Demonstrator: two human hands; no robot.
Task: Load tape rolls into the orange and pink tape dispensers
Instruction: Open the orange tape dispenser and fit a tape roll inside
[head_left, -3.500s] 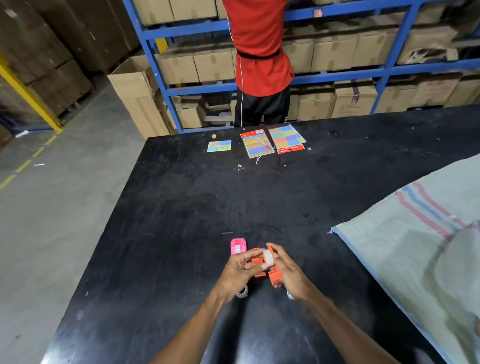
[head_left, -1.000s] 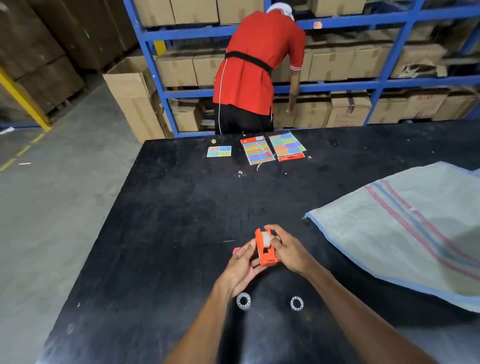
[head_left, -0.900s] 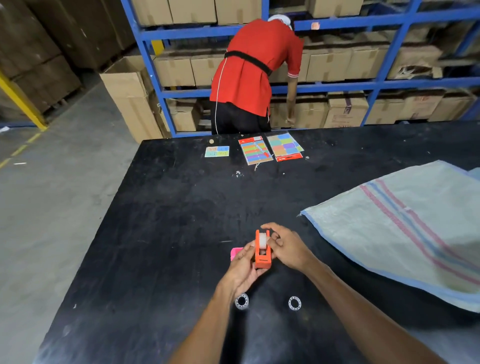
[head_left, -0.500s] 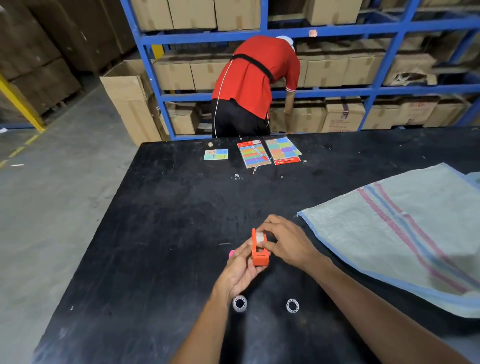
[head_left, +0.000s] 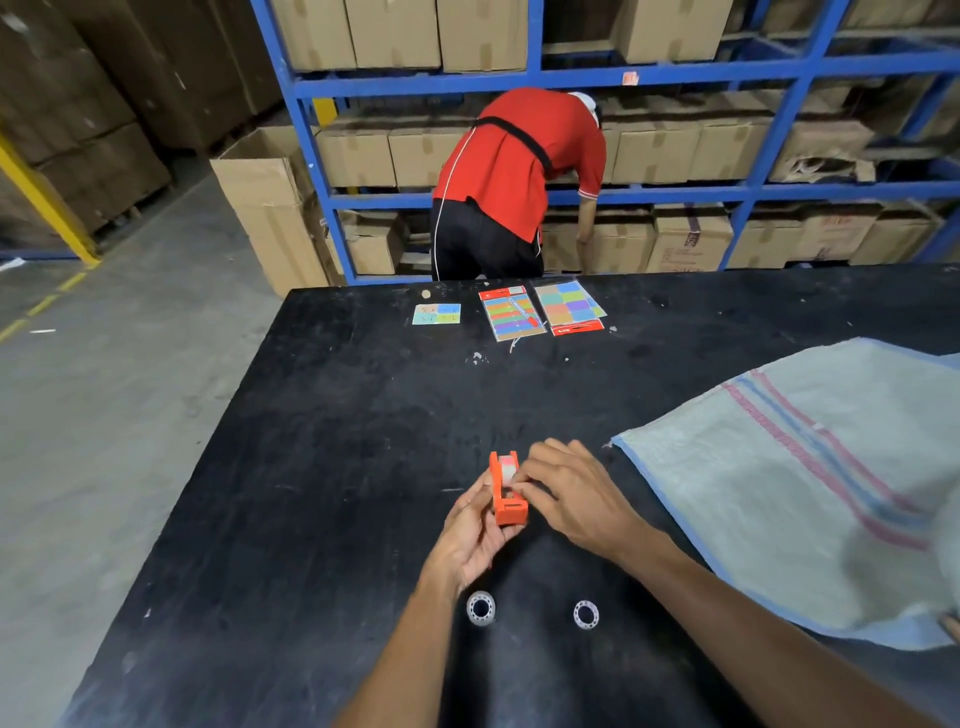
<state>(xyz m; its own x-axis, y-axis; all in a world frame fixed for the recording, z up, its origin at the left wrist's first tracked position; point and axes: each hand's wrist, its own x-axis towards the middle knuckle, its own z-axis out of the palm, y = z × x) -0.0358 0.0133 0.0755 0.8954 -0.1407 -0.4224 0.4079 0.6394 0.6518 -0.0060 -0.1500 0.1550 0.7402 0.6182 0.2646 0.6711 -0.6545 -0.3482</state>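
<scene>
Black and scuffed, the table (head_left: 322, 467) is filling most of what I am looking down at, with a pale woven sack (head_left: 810, 467), striped pink and blue, lying over its right side. Beyond the far edge a person in a red shirt (head_left: 519, 156) is bending into blue shelving (head_left: 571, 78) stacked with cardboard boxes. Three colourful sticker cards (head_left: 540, 312) are lying near that far edge.

Close to me, my left hand (head_left: 467, 540) is curling around the orange tape dispenser (head_left: 507, 493), gripping it from the left and underneath, just above the tabletop. It is a small, blocky orange shell, standing on end, with a whitish roll showing in its upper part. My right hand (head_left: 566, 493) is pinching at that roll, fingertips pressing against the dispenser's right side.

Two small clear tape rolls (head_left: 481, 608) are lying flat on the table between my forearms, apart from each other.
</scene>
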